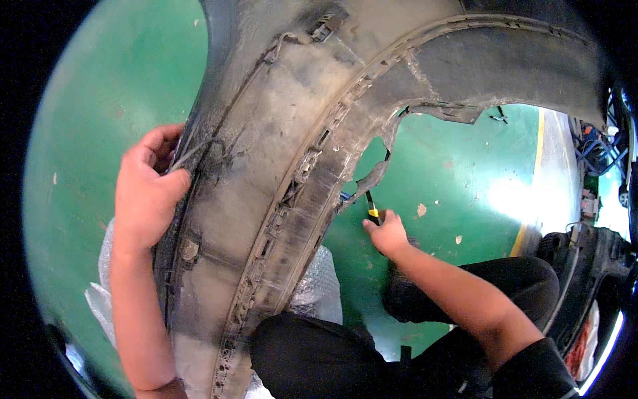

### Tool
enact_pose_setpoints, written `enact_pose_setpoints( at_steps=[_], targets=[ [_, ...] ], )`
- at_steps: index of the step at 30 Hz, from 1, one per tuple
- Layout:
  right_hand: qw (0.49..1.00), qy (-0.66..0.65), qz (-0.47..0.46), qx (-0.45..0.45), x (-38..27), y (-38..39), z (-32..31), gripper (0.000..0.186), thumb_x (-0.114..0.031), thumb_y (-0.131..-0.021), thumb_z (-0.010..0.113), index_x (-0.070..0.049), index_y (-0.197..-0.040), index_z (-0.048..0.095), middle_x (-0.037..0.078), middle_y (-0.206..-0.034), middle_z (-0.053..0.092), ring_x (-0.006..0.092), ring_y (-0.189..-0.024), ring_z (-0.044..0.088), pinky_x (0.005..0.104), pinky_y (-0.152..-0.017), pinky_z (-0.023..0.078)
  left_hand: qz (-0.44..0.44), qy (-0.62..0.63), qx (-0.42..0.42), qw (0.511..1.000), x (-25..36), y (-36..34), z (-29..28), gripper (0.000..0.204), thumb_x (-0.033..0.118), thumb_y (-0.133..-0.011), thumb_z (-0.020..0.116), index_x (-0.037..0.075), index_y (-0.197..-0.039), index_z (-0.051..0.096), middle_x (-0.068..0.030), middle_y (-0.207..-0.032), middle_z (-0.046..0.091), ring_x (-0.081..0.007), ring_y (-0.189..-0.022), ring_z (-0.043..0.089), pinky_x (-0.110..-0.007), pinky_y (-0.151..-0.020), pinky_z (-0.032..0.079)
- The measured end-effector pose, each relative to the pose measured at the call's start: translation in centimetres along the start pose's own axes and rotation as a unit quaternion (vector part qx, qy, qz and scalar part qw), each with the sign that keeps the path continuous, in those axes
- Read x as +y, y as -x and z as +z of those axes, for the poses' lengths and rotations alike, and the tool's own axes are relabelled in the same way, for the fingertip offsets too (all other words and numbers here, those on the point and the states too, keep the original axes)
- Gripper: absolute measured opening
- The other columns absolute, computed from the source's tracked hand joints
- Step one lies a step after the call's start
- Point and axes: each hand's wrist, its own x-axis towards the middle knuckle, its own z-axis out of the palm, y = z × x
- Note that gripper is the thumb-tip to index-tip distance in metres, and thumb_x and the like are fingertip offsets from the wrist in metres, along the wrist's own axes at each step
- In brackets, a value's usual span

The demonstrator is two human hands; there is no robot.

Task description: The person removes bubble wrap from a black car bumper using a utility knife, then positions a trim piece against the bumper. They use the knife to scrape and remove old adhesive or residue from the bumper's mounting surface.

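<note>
A large, dirty car bumper cover (232, 179), its inner side showing, runs from the top down to my lap. My left hand (149, 189) is closed round its left edge, the thumb on the inner face and the fingers partly hidden. Beside that thumb a thin grey wire (196, 152) loops over the edge. My right hand (387, 234) is wrapped round a slim black-and-yellow tool (372, 211) whose exact kind I cannot make out. Its dark upper end is close to a torn, curled flap (374, 178) on the bumper's arch; whether they touch is unclear.
Clear bubble wrap (319, 282) lies under the bumper near my knees. On the green floor (458, 173) rests a small dark tool (498, 116), beyond the arch. Another black car part (578, 286) stands at the right. A yellow line (537, 173) crosses the floor.
</note>
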Motion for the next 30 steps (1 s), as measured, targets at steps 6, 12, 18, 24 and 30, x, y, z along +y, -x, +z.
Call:
enact_pose_setpoints(
  at_steps=[6, 12, 18, 24, 30],
  targets=[
    [0.848, -0.48, -0.021, -0.225, -8.1, -0.6, -4.4, 0.046, -0.04, -0.096, 0.068, 0.003, -0.109, 0.062, 0.014, -0.108, 0.067, 0.026, -0.097, 0.064, 0.0425, -0.087, 0.052, 0.014, -0.059, 0.012, 0.998, 0.3, 0.2, 0.0, 0.051, -0.003, -0.072, 0.055, -0.007, -0.122, 0.06, -0.0116, -0.113, 0.068, -0.0194, -0.104, 0.064, -0.032, -0.099, 0.048],
    [0.862, -0.433, 0.035, -0.263, -9.3, 0.1, -8.7, 0.036, -0.037, -0.1, 0.064, -0.001, -0.103, 0.064, 0.01, -0.089, 0.065, 0.0241, -0.077, 0.062, 0.0421, -0.074, 0.052, 0.028, -0.161, 0.041, 0.986, 0.8, 0.3, 0.2, 0.043, -0.002, -0.073, 0.057, -0.004, -0.116, 0.065, -0.0101, -0.104, 0.072, -0.0171, -0.095, 0.067, -0.031, -0.091, 0.052],
    [0.82, -0.427, 0.049, -0.378, -7.5, -1.1, -16.0, 0.026, -0.031, -0.099, 0.064, -0.006, -0.096, 0.06, 0.006, -0.076, 0.059, 0.022, -0.068, 0.058, 0.0406, -0.066, 0.051, 0.037, -0.175, 0.036, 0.983, 2.5, 0.9, 0.7, 0.044, -0.001, -0.073, 0.058, -0.004, -0.116, 0.065, -0.01, -0.103, 0.072, -0.0173, -0.095, 0.068, -0.032, -0.09, 0.052],
    [0.671, -0.59, 0.112, -0.434, -5.4, -5.7, -19.4, 0.023, -0.03, -0.094, 0.065, -0.01, -0.086, 0.056, -0.001, -0.068, 0.047, 0.015, -0.06, 0.044, 0.0351, -0.061, 0.042, -0.008, -0.164, 0.049, 0.985, 4.0, 1.2, 1.1, 0.044, -0.002, -0.072, 0.058, -0.005, -0.115, 0.065, -0.0088, -0.102, 0.072, -0.0156, -0.093, 0.067, -0.03, -0.089, 0.052],
    [0.673, -0.584, 0.072, -0.448, -0.4, -6.1, -18.7, 0.025, -0.032, -0.094, 0.064, -0.011, -0.082, 0.058, -0.003, -0.066, 0.043, 0.0122, -0.058, 0.039, 0.0298, -0.058, 0.034, -0.011, -0.109, 0.045, 0.993, 2.8, 0.3, 1.3, 0.044, -0.008, -0.072, 0.057, -0.005, -0.115, 0.065, -0.0061, -0.102, 0.071, -0.0148, -0.094, 0.066, -0.029, -0.089, 0.05]
  ],
)
